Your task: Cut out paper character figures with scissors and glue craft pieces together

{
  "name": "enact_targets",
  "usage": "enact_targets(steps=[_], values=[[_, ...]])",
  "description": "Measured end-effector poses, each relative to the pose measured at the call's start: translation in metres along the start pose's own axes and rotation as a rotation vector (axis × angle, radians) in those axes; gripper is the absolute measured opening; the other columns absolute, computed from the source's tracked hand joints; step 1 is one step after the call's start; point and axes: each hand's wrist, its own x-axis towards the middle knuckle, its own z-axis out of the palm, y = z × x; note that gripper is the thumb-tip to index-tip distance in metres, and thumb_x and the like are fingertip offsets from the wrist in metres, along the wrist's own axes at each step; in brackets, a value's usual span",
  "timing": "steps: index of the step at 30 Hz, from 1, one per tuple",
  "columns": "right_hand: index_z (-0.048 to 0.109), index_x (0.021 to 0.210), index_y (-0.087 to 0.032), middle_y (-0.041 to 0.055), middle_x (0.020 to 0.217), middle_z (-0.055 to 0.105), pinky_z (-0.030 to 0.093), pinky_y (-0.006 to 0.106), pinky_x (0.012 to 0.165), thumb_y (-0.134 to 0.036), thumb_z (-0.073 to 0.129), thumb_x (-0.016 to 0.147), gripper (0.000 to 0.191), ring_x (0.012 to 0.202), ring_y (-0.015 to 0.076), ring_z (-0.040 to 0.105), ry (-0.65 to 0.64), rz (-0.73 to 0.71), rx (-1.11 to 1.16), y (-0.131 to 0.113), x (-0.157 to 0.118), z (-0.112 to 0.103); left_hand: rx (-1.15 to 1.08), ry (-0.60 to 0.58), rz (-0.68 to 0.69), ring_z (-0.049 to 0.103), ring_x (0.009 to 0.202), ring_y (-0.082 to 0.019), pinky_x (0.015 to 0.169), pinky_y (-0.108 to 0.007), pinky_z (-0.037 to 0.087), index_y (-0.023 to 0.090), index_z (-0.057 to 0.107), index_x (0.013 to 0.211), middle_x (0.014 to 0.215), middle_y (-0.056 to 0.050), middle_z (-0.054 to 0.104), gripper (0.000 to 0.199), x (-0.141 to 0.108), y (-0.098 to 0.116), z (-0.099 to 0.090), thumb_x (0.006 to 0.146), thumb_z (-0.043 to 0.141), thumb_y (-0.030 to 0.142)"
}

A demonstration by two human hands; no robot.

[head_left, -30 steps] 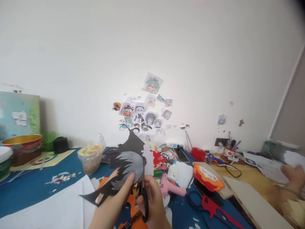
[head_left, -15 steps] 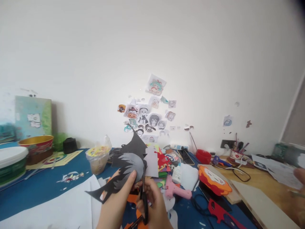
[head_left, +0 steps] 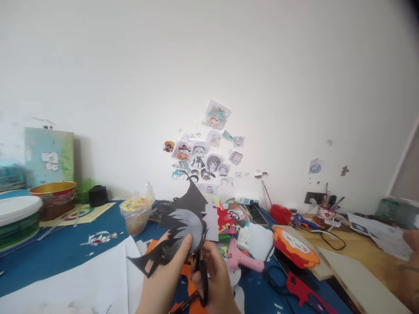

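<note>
My left hand (head_left: 166,274) pinches a black paper sheet (head_left: 190,196) together with a grey paper cutout (head_left: 187,226) that has spiky, feather-like edges. My thumb presses on the grey piece, and a pointed strip of black paper hangs over the wrist. In my right hand (head_left: 216,274) is a pair of black-handled scissors (head_left: 203,279), fingers wrapped in the loops. Its blades point upward along the right edge of the grey piece, against the black paper. How far apart the blades are I cannot tell.
White paper (head_left: 81,279) covers the front left. A clear plastic cup (head_left: 135,216) stands behind it. Right of my hands lie a pink glue gun (head_left: 244,257), a white glue bottle (head_left: 244,237), an orange cutout (head_left: 294,247) and a red cutout (head_left: 303,288). Another person's hand shows blurred at the far right.
My hands, the papers and the scissors have shifted slightly to the right in view. The scissors remain at the right edge of the grey piece.
</note>
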Motion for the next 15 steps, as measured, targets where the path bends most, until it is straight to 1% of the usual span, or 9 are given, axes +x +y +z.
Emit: enact_targets(steps=[3,5,9,12,15], values=[[0.053,0.101,-0.018,0.0082,0.087,0.061,0.043,0.03,0.069,-0.053,0.065,0.063,0.053,0.08,0.0211,0.057,0.008,-0.015,0.011,0.005,0.0,0.001,0.031,0.019,0.033,0.053,0.107,-0.028,0.09,-0.038,0.044,0.024,0.064,0.086,0.106,-0.005,0.064,0.025,0.0,-0.004,0.002,0.066,0.052,0.034],[0.052,0.103,-0.018,0.0083,0.086,0.06,0.044,0.03,0.067,-0.056,0.063,0.064,0.055,0.079,0.0212,0.057,0.032,-0.05,0.031,0.005,0.0,0.003,0.037,0.019,0.033,0.055,0.105,-0.028,0.089,-0.038,0.045,0.024,0.064,0.084,0.106,-0.006,0.064,0.024,-0.001,-0.001,0.002,0.065,0.052,0.034],[0.054,0.1,-0.02,0.007,0.08,0.059,0.044,0.028,0.059,-0.061,0.056,0.067,0.052,0.075,0.0207,0.055,0.019,-0.09,0.042,-0.001,0.002,0.006,0.023,-0.034,0.025,0.057,0.101,-0.027,0.089,-0.036,0.045,0.024,0.064,0.077,0.097,-0.006,0.067,0.019,-0.003,0.016,-0.003,0.066,0.051,0.034],[0.054,0.097,-0.02,0.0061,0.08,0.059,0.042,0.026,0.057,-0.058,0.058,0.067,0.048,0.072,0.0189,0.055,0.009,-0.081,0.046,-0.005,0.003,0.006,0.03,-0.057,0.002,0.056,0.103,-0.029,0.091,-0.04,0.042,0.024,0.063,0.069,0.097,-0.007,0.067,0.017,-0.006,0.028,-0.01,0.066,0.05,0.034],[0.053,0.094,-0.019,0.0055,0.078,0.059,0.043,0.026,0.056,-0.056,0.061,0.065,0.048,0.068,0.0181,0.055,0.012,-0.097,0.041,-0.002,0.003,0.004,-0.015,-0.039,0.014,0.058,0.099,-0.029,0.088,-0.039,0.045,0.024,0.063,0.067,0.092,-0.007,0.068,0.016,-0.008,0.033,-0.014,0.066,0.05,0.035]])
